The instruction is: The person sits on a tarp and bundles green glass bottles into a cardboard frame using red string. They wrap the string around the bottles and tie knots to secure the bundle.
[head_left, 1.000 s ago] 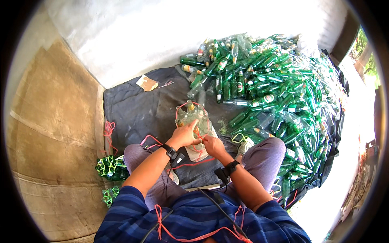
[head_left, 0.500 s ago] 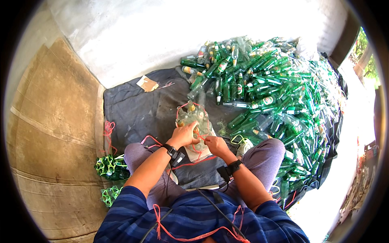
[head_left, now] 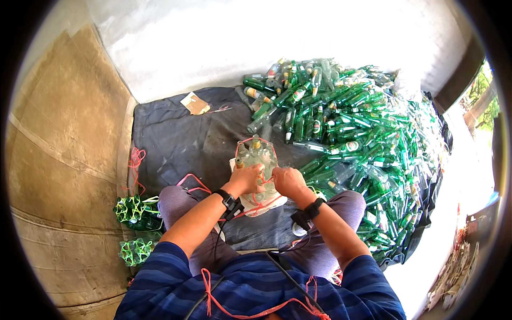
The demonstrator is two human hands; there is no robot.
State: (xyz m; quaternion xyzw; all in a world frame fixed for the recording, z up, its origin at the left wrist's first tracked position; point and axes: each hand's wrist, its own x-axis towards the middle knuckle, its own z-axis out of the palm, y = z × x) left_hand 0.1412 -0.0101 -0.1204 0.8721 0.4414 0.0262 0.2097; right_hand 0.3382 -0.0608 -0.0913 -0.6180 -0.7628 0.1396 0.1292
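Observation:
A cluster of clear glass bottles [head_left: 258,154] stands upright between my bent knees, on a pale flat pad [head_left: 276,202]. Pink plastic string [head_left: 260,205] runs around the cluster and trails to the left across the dark sheet. On the near left side of the bottles, my left hand [head_left: 246,180] is closed on the string. My right hand [head_left: 288,182], its fingers curled into a fist, grips the string at the near right side. A short stretch of string shows between the two hands. The fingertips and the lower bottles are partly hidden.
A large heap of mostly green bottles [head_left: 352,128] fills the right side. Bundles of green bottles in green string [head_left: 136,210] stand left of my knee. Loose pink string [head_left: 137,160] and a cardboard scrap [head_left: 195,103] lie beyond. A brown panel [head_left: 64,149] borders the left.
My left hand has come back from over the bottle tops and closed at their near side. The right hand has shifted slightly right, and the string between them has moved. The view has shifted a little.

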